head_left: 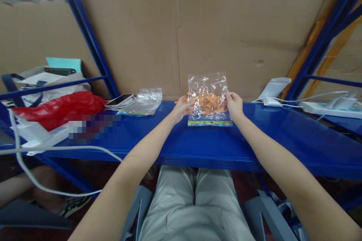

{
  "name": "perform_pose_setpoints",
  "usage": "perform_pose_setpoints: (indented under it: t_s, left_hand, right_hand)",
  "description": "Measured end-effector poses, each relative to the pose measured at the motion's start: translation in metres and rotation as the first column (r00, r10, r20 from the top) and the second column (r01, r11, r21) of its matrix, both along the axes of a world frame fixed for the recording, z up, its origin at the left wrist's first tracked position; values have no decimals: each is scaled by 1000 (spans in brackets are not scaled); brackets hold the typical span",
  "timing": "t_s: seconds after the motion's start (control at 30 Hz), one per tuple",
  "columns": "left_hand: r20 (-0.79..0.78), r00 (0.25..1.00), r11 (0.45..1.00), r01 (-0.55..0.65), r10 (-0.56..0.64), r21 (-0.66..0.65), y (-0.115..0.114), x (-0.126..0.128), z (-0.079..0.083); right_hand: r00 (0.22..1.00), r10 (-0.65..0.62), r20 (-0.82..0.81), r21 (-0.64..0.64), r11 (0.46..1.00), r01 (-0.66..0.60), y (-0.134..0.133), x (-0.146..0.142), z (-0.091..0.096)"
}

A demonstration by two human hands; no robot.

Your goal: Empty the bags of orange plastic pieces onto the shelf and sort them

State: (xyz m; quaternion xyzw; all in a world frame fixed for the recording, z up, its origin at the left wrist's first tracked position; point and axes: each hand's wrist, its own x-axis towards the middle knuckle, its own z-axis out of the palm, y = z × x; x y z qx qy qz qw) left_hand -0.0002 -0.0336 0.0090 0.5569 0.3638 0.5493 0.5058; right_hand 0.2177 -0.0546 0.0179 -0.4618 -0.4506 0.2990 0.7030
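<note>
Fingers of the left hand [182, 108] and right hand [234, 105] are pinching the two sides of a clear bag [208, 98] of orange pieces, holding it upright on the blue shelf [198, 143], with an empty bag [144, 101] lying off to the left.

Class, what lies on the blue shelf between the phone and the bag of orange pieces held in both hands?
In the head view, a crumpled empty clear bag lies between the phone and the held bag on the shelf.
</note>
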Motion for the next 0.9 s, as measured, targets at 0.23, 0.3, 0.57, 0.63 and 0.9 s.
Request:
perform_pose_setpoints:
  t_s: [0.23, 0.3, 0.57, 0.63, 0.9]
  left_hand:
    - [-194, 966, 985, 169, -173, -37, -12, 2, 5]
    - [-216, 968, 992, 127, -128, -18, -15, 3, 8]
    - [-222, 975, 1000, -8, 10, 10, -18, 5, 11]
    - [-214, 977, 1000, -23, 25, 12, -16, 5, 10]
    - [-171, 982, 997, -77, 80, 24, -14, 7, 9]
  right_hand:
    - [985, -163, 64, 140, 978, 153, 16, 16, -8]
    - [969, -226, 103, 199, 959, 203, 23, 21, -13]
    - [917, -339, 208, 350, 902, 254, 35, 27, -19]
    - [916, -331, 228, 358, 903, 237, 34, 26, -20]
    - [937, -271, 220, 336, 923, 188, 27, 19, -16]
